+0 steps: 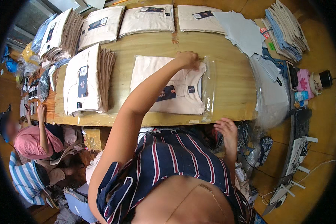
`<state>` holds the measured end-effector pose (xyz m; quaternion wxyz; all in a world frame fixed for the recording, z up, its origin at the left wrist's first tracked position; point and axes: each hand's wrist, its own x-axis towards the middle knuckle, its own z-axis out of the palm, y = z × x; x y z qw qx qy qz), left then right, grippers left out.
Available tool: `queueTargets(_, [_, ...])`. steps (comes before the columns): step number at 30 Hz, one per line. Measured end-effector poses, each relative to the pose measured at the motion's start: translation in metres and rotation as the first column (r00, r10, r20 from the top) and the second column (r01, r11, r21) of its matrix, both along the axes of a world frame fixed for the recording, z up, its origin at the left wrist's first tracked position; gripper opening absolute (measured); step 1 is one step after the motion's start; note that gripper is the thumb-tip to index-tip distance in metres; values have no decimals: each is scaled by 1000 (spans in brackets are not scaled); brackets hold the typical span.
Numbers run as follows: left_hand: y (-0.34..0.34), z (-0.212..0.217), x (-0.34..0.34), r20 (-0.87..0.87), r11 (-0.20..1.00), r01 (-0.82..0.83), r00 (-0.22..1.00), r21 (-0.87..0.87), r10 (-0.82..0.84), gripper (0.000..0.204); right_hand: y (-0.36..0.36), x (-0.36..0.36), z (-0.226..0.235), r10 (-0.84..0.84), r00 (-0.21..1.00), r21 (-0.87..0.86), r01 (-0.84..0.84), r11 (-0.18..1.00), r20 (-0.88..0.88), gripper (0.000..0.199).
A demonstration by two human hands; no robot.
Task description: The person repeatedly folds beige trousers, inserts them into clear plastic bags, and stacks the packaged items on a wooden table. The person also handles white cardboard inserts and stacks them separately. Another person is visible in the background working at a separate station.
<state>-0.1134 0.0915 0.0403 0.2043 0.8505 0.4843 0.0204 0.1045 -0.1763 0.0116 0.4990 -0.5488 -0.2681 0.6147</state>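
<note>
Head cam: left hand [187,59] reaches across the wooden tabletop [153,46] w/ its grip pinched on the far edge of a clear plastic bag [209,87]. Inside the bag is a folded cream shirt [168,89] w/ a dark hang tag, lying flat near the tabletop's front edge, approx center. Right hand [227,128] is down at that front edge, just below the bag's corner, fingers loosely spread, holding nothing afaict. Left of the bagged shirt there's a stack of folded shirts [84,82], more stacks along the back. Pile of grey sheets [242,31] sits back right. Two other ppl sit far left.
</note>
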Motion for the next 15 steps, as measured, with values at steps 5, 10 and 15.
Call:
queueTargets(5, [39, -13, 16, 112, 870, 364, 931, -332, -347, 60, -1, -58, 0, 311, 948, -50, -315, 948, -67, 28])
queueTargets(10, [-18, 111, -15, 582, 890, 379, 795, -255, -171, 31, 15, -72, 18, 400, 911, 21, -400, 916, -99, 43])
queueTargets(15, [-96, 208, -79, 842, 956, 292, 516, -4, -155, 25, 57, -58, 62, -96, 569, 225, -160, 961, 817, 36])
